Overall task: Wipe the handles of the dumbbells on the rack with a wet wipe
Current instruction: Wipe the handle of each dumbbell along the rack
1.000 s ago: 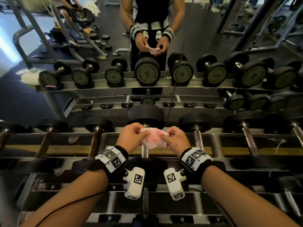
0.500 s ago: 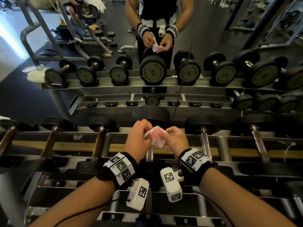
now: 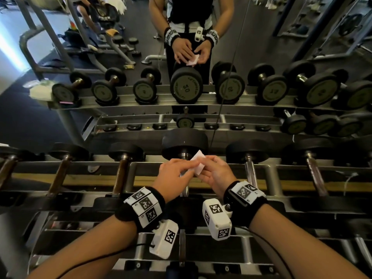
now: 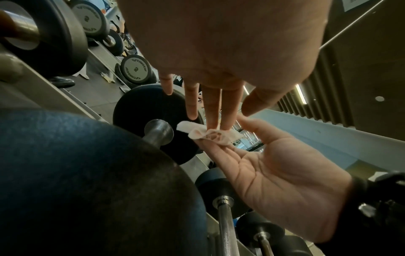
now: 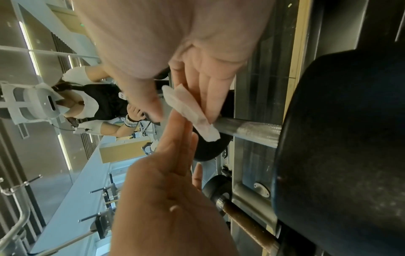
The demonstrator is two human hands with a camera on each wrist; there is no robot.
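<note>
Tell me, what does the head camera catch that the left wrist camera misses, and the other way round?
Only the head view shows the whole rack, the mirror's reflection of the person and both wristbands. Only the left wrist view shows the palm side: the left hand with straight fingers on the wet wipe, which lies crumpled on the right hand's fingertips. Both show the wipe held between the two hands above the big middle dumbbell's steel handle.

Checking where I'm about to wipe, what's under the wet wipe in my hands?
Under the wet wipe, the metal handle of the centre dumbbell. Both hands cover most of it.
</note>
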